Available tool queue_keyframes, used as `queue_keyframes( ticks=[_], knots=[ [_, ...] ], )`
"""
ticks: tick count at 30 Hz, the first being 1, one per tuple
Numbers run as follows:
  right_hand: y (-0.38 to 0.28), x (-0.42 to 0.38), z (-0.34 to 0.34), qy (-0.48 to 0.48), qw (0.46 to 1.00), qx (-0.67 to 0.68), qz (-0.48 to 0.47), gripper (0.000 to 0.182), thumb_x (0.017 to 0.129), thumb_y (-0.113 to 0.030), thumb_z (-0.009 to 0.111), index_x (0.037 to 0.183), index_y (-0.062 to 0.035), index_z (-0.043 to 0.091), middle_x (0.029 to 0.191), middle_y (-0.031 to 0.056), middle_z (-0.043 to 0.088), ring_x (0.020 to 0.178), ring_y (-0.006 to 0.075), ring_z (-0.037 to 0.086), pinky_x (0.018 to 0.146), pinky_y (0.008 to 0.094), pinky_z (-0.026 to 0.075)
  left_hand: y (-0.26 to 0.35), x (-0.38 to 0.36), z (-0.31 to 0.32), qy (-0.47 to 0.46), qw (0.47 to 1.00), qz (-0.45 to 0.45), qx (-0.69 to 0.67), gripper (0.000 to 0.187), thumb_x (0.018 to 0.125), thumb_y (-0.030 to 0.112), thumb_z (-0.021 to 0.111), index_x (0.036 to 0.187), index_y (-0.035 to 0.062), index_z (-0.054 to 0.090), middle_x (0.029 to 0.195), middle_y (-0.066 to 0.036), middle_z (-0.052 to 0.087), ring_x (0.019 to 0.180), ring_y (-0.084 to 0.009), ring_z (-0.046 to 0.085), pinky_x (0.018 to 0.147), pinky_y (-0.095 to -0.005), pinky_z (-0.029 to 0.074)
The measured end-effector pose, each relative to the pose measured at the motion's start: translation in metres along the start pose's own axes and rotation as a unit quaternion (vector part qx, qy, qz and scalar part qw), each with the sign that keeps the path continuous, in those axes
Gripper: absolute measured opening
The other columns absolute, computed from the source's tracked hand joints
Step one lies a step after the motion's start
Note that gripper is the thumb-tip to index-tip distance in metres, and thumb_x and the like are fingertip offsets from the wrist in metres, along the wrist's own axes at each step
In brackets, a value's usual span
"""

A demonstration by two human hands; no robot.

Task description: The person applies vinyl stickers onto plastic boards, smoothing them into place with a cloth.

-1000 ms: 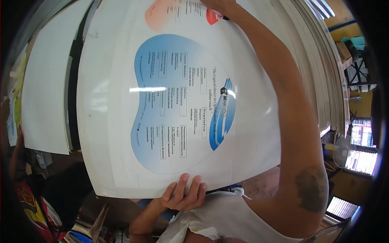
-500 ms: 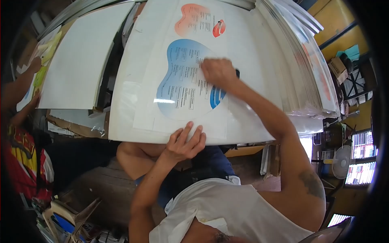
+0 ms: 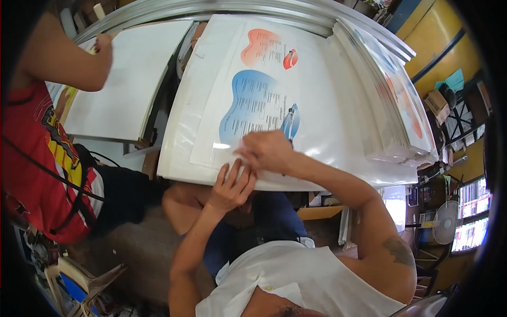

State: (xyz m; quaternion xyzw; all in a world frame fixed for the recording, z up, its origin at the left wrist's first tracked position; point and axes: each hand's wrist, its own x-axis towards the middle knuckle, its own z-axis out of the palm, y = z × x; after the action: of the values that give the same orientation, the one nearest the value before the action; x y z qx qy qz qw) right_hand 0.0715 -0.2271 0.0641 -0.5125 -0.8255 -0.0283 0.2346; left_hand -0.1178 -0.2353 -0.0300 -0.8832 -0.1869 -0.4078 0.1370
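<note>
A printed clear or glossy sheet (image 3: 208,150) lies on a white board (image 3: 327,158) in front of me. It carries a blue printed shape (image 3: 248,95) and, farther off, a smaller red one (image 3: 259,47). My left hand (image 3: 232,189) rests at the near edge, fingers stretched out and flat on the sheet. Just above and right of it, my right hand (image 3: 269,152) is closed over the sheet's lower part, its fingertips blurred. A small dark end shows beside that hand; what it belongs to is hidden.
Stacked printed panels (image 3: 380,105) stand along the right side. At the left, a co-worker in a red top (image 3: 31,158) leans over another white board (image 3: 127,79). Metal rails (image 3: 264,10) run behind. A chair (image 3: 79,285) and a fan (image 3: 445,222) are nearby.
My right hand has come down the sheet toward me, close to my left hand, which stays at the near edge. The co-worker has leaned farther in over the left board.
</note>
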Motion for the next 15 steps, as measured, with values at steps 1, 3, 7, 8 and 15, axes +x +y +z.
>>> queue_keyframes(
  ticks=[1, 3, 7, 8, 15],
  knots=[
    [-0.002, -0.001, 0.009, -0.002, 1.0, 0.013, -0.016, 0.029, 0.088, -0.028, 0.073, 0.074, -0.0076, 0.058, 0.067, 0.0098, 0.06, 0.06, 0.0305, 0.063, 0.052, 0.0418, 0.05, 0.001, -0.002, -0.001, 0.002, 1.0, -0.002, -0.002, 0.024, 0.09, 0.022, 0.064, 0.111, 0.0131, 0.068, 0.116, -0.007, 0.069, 0.118, -0.0322, 0.065, 0.099, -0.0485, 0.049],
    [-0.003, -0.003, 0.012, -0.025, 1.0, 0.016, -0.004, 0.028, 0.087, -0.028, 0.073, 0.075, -0.0079, 0.058, 0.069, 0.0092, 0.06, 0.06, 0.0299, 0.063, 0.052, 0.0415, 0.05, 0.003, -0.002, 0.002, 0.013, 1.0, -0.016, -0.009, 0.019, 0.09, 0.021, 0.064, 0.108, 0.0146, 0.069, 0.11, -0.004, 0.07, 0.113, -0.0308, 0.068, 0.098, -0.0456, 0.049],
    [0.02, 0.01, 0.008, -0.042, 0.999, 0.022, -0.002, 0.027, 0.09, -0.027, 0.07, 0.076, -0.008, 0.059, 0.07, 0.0091, 0.061, 0.06, 0.03, 0.063, 0.053, 0.0416, 0.051, 0.0, 0.001, 0.005, 0.049, 0.998, 0.0, 0.025, 0.008, 0.094, 0.02, 0.061, 0.102, 0.017, 0.064, 0.109, 0.0, 0.07, 0.108, -0.0273, 0.07, 0.099, -0.0413, 0.047],
    [0.036, 0.018, 0.008, -0.045, 0.999, 0.02, 0.001, 0.026, 0.091, -0.027, 0.07, 0.077, -0.0078, 0.06, 0.07, 0.0095, 0.062, 0.061, 0.0304, 0.063, 0.054, 0.0416, 0.051, 0.0, -0.001, 0.001, 0.027, 0.999, -0.003, 0.017, 0.014, 0.096, 0.025, 0.06, 0.109, 0.0183, 0.057, 0.113, 0.0, 0.07, 0.109, -0.0278, 0.07, 0.099, -0.0424, 0.047],
    [0.283, 0.113, 0.021, -0.084, 0.967, -0.191, 0.145, 0.04, 0.1, -0.036, 0.053, 0.081, -0.0039, 0.067, 0.076, 0.0192, 0.069, 0.066, 0.036, 0.068, 0.063, 0.0489, 0.055, -0.018, -0.003, -0.016, -0.115, 0.99, 0.073, -0.036, 0.033, 0.1, 0.028, 0.054, 0.125, 0.017, 0.035, 0.128, -0.004, 0.061, 0.114, -0.0327, 0.063, 0.096, -0.0453, 0.043]
  ],
)
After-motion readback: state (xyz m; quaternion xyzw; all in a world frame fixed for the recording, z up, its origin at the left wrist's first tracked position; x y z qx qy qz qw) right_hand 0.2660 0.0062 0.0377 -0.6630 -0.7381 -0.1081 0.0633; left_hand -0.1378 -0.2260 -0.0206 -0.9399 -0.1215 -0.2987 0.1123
